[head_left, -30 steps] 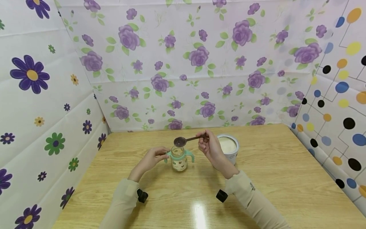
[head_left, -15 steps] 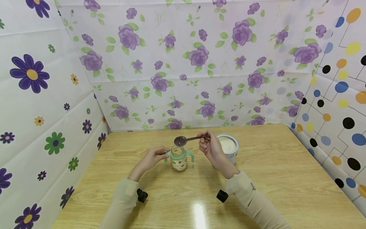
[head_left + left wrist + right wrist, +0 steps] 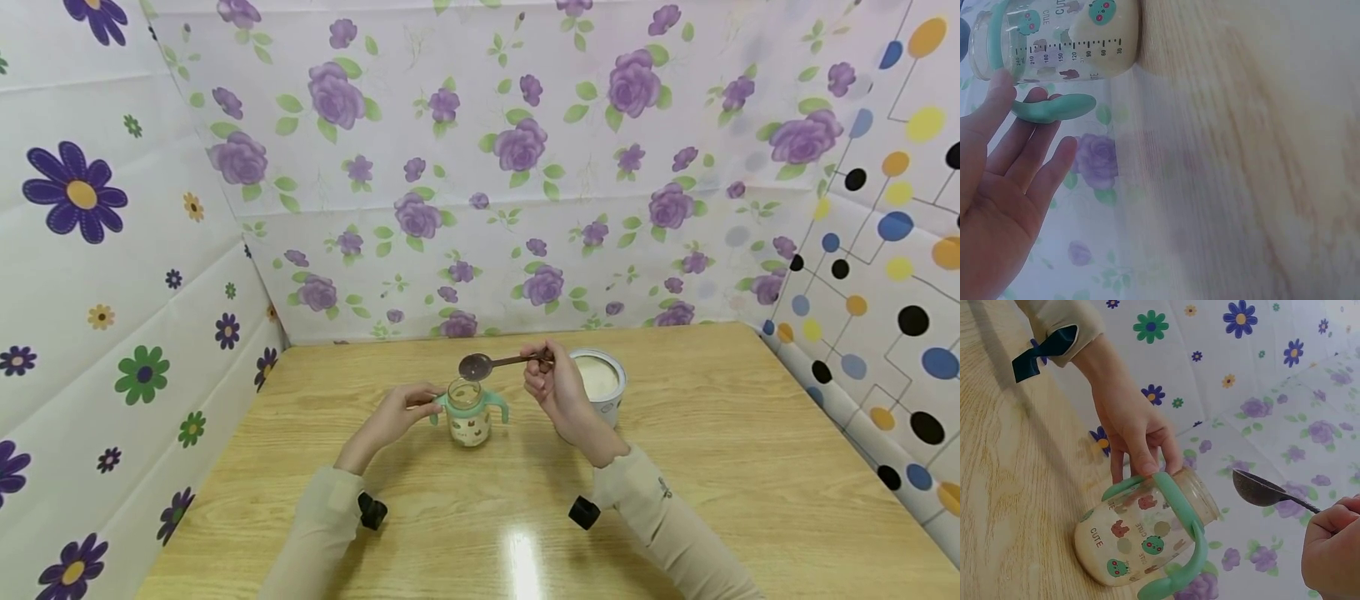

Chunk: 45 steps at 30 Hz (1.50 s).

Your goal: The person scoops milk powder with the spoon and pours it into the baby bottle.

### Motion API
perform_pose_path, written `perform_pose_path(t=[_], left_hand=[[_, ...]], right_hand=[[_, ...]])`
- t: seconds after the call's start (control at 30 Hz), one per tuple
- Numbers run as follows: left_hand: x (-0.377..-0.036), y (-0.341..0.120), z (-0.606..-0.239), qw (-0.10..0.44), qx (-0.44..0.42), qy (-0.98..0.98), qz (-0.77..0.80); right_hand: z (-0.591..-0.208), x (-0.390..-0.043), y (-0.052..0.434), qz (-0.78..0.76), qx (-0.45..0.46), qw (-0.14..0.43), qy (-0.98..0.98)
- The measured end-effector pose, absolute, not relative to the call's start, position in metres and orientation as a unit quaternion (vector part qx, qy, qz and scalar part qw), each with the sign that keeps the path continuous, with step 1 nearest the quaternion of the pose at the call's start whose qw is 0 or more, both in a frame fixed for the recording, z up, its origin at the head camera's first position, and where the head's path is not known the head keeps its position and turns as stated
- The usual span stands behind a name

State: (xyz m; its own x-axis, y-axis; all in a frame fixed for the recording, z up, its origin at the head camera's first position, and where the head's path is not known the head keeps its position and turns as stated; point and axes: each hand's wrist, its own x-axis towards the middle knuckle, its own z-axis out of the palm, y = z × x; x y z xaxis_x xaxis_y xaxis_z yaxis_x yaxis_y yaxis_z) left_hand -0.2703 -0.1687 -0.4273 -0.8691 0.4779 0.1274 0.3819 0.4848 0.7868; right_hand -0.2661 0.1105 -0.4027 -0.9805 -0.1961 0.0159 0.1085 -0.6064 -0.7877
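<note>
A clear baby bottle with a mint-green collar and two handles stands upright and uncapped, cream-coloured contents in its lower part. My left hand pinches the bottle at its left handle, thumb near the collar and fingers behind. In my right hand I hold a dark brown spoon by its handle. Its bowl hovers just above the bottle's mouth, apart from it. Inside the bowl only a few pale specks show. Right behind my right hand is an uncovered tin of cream-coloured powder.
All of this is on a wooden table. Flowered cloth hangs at the back and left, dotted cloth at the right. A black wrist mount sticks out below each sleeve.
The spoon and my right hand have shifted very slightly right. My left hand and the bottle stay where they were.
</note>
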Motion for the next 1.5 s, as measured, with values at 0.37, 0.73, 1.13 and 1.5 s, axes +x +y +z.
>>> perform_pose_path(t=[0.37, 0.73, 1.13, 1.5], left_hand=[[-0.272, -0.169, -0.431, 0.059, 0.246, 0.857, 0.449], [-0.294, -0.178, -0.463, 0.047, 0.243, 0.862, 0.443], [-0.293, -0.176, -0.462, 0.042, 0.237, 0.861, 0.449], [-0.277, -0.170, -0.439, 0.055, 0.243, 0.862, 0.441]], right_hand=[[-0.400, -0.266, 0.113, -0.896, -0.058, 0.078, 0.433], [-0.402, -0.266, 0.119, -0.896, -0.048, 0.069, 0.435], [-0.398, -0.265, 0.125, -0.901, -0.045, 0.048, 0.429], [-0.397, -0.264, 0.131, -0.907, -0.051, 0.055, 0.414]])
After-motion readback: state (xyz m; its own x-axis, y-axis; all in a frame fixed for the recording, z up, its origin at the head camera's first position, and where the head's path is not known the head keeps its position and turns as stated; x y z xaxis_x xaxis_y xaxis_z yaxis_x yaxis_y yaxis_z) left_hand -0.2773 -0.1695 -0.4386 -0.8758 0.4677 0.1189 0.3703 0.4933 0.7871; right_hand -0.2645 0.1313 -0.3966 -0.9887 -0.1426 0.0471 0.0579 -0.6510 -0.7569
